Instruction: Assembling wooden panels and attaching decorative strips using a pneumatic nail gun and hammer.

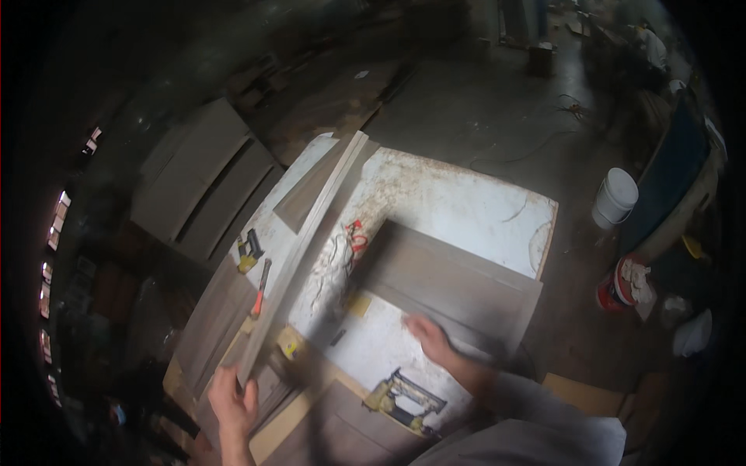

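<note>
My left hand is closed around the near end of a long, narrow wooden board, which slants away across the worktable. To the right, my right hand hovers over the table, a little blurred, with its fingers stretched out and nothing seen in them. Just beyond it lies a grey-brown wooden panel. A nail gun rests on the table below my right hand. Between my hands lie a yellow tape measure and a small dark piece.
Left of the long board are a second nail gun and a red-handled hammer. White cord with a red tool lies mid-table. A white bucket and a red bucket stand on the floor at right.
</note>
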A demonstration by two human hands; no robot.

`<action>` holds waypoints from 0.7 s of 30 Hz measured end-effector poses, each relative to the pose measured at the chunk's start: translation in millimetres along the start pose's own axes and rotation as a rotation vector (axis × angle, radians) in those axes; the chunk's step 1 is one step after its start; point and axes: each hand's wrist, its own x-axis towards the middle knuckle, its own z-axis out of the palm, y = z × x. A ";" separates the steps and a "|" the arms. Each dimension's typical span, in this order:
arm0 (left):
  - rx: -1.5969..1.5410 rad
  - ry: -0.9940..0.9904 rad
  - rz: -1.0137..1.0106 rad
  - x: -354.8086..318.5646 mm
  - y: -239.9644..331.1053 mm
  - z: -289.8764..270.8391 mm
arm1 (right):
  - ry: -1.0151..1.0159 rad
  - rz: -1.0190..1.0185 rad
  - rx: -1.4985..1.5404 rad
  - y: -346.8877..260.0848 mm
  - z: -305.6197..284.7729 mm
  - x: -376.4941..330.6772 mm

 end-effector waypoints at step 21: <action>-1.134 -0.128 -0.393 -155.3 247.3 -10.6 | -0.071 0.044 0.583 -110.5 -22.3 -249.0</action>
